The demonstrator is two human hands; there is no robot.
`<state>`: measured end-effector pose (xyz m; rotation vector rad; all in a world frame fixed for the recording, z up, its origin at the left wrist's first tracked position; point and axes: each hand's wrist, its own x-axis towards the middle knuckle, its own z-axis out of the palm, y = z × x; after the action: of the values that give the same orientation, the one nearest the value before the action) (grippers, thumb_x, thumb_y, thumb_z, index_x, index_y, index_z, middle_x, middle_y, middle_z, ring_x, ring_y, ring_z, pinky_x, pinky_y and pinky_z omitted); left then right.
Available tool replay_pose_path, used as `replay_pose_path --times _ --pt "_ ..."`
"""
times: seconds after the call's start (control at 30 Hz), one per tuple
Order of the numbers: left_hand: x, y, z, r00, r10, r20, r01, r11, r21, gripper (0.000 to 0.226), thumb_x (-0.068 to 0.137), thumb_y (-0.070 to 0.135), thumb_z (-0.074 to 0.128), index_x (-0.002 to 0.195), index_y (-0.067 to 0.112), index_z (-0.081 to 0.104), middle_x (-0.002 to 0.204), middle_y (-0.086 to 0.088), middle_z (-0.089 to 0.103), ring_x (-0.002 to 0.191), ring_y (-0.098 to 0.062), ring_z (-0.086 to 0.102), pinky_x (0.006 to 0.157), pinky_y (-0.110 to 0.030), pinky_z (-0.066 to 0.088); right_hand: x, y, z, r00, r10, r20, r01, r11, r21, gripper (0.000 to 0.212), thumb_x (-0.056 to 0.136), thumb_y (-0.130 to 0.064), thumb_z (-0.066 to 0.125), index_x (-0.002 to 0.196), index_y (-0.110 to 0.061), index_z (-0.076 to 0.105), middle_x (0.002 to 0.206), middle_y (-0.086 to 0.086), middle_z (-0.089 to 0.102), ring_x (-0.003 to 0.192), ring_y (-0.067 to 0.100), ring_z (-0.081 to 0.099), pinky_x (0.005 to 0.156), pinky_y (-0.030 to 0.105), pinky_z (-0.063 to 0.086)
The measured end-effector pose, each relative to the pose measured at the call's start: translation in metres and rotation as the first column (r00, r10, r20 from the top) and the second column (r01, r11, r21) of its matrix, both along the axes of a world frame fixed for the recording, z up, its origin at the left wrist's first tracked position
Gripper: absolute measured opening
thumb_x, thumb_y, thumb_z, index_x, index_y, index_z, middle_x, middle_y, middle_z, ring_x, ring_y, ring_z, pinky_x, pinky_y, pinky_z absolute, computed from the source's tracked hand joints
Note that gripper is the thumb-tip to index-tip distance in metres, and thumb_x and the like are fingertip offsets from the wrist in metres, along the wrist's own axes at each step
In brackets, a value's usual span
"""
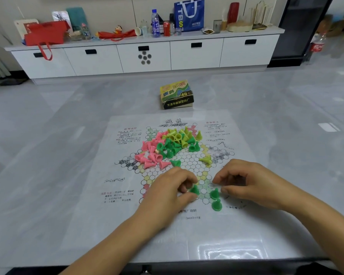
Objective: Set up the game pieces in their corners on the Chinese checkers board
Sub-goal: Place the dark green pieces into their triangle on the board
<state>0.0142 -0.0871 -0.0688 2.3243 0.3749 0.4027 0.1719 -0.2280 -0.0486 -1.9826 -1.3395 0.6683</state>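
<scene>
**Green pieces at the board's six o'clock corner**

The left grip (167, 192) pinches a green piece (194, 190) at the six o'clock corner of the Chinese checkers board (111, 215). The right grip (252, 185) is curled, its thumb just beside a second green piece (214, 193); I cannot tell if it holds it. A third green piece (216, 205) stands just beside, at six o'clock. The mixed pile (167, 147) lies toward twelve o'clock, with the game box (176, 94) beyond on the counter (48, 155).
</scene>
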Motion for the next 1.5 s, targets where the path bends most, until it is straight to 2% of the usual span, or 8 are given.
replay_pose_path --times 0.37,0.77,1.0,1.17,1.23,1.33,1.4,1.5 --pt "0.003 -0.015 -0.001 0.999 -0.045 0.012 0.045 0.998 -0.032 0.012 0.075 0.02 0.071 0.086 0.021 0.068 0.075 0.017 0.052 0.072 -0.006 0.051 0.068 -0.014 0.04 -0.002 0.001 -0.001 0.998 0.053 0.029 -0.053 0.999 0.003 0.024 0.076 -0.018 0.071 0.084 -0.04 0.065 0.095 -0.008 0.058 0.087 0.011 0.059 0.083 0.028 0.051" --pt "0.001 -0.016 -0.002 0.998 -0.059 0.005 0.059 0.998 -0.034 0.013 0.075 0.021 0.07 0.087 0.023 0.064 0.073 0.017 0.05 0.075 -0.004 0.051 0.078 -0.023 0.041 0.0 0.002 -0.002 0.997 0.036 0.072 -0.034 0.999 -0.026 0.024 0.075 -0.019 0.072 0.086 -0.04 0.064 0.094 -0.009 0.059 0.088 0.007 0.056 0.08 0.021 0.049" --pt "-0.001 -0.009 0.005 0.997 -0.083 -0.008 0.082 0.995 -0.051 0.016 0.081 0.01 0.061 0.093 0.02 0.062 0.08 0.013 0.054 0.076 -0.004 0.052 0.067 -0.009 0.04 0.001 0.007 0.002 0.997 -0.008 0.08 0.01 1.0 -0.025 0.026 0.08 -0.014 0.066 0.082 -0.04 0.061 0.087 -0.011 0.063 0.087 0.0 0.054 0.073 0.01 0.045" --pt "0.002 0.013 0.01 0.995 0.084 0.054 -0.091 0.985 0.144 0.017 0.088 0.013 0.054 0.102 0.019 0.06 0.094 0.015 0.053 0.083 0.0 0.049 0.073 -0.005 0.033 0.006 0.014 0.003 0.984 -0.163 0.076 0.16 0.986 0.041 0.009 0.083 -0.022 0.063 0.083 -0.031 0.065 0.082 -0.014 0.065 0.075 -0.009 0.054 0.063 0.002 0.041" --pt "0.004 0.021 0.008 0.993 0.09 0.079 -0.109 0.949 0.296 0.025 0.088 0.011 0.053 0.111 0.015 0.059 0.11 0.006 0.056 0.102 -0.009 0.05 0.086 -0.012 0.03 0.008 0.021 0.002 0.967 -0.223 0.123 0.212 0.973 0.094 0.008 0.084 -0.021 0.061 0.087 -0.028 0.065 0.082 -0.015 0.063 0.07 -0.007 0.054 0.062 0.002 0.04" --pt "0.009 0.026 0.003 0.994 0.109 0.002 -0.102 0.918 0.383 0.038 0.089 0.011 0.052 0.127 0.014 0.05 0.129 -0.001 0.052 0.117 -0.019 0.043 0.096 -0.024 0.028 0.01 0.032 0.0 0.936 -0.272 0.225 0.24 0.957 0.162 0.014 0.086 -0.021 0.059 0.098 -0.023 0.065 0.084 -0.011 0.058 0.07 0.0 0.051 0.063 0.005 0.039" --pt "0.012 0.027 -0.001 0.991 0.123 -0.05 -0.087 0.885 0.457 0.038 0.089 0.01 0.051 0.127 0.013 0.05 0.127 -0.002 0.055 0.112 -0.023 0.047 0.095 -0.031 0.035 0.011 0.04 -0.002 0.917 -0.284 0.28 0.227 0.949 0.22 0.021 0.087 -0.021 0.058 0.107 -0.02 0.064 0.094 -0.007 0.057 0.077 0.004 0.051 0.066 0.009 0.038" --pt "0.015 0.03 -0.007 0.992 0.103 -0.073 -0.051 0.855 0.517 0.03 0.075 0.0 0.066 0.104 0.011 0.065 0.097 -0.005 0.069 0.084 -0.026 0.059 0.071 -0.036 0.048 0.012 0.054 -0.005 0.901 -0.273 0.338 0.188 0.946 0.265 0.029 0.088 -0.019 0.056 0.116 -0.017 0.061 0.105 -0.001 0.056 0.091 0.013 0.052 0.078 0.02 0.038"
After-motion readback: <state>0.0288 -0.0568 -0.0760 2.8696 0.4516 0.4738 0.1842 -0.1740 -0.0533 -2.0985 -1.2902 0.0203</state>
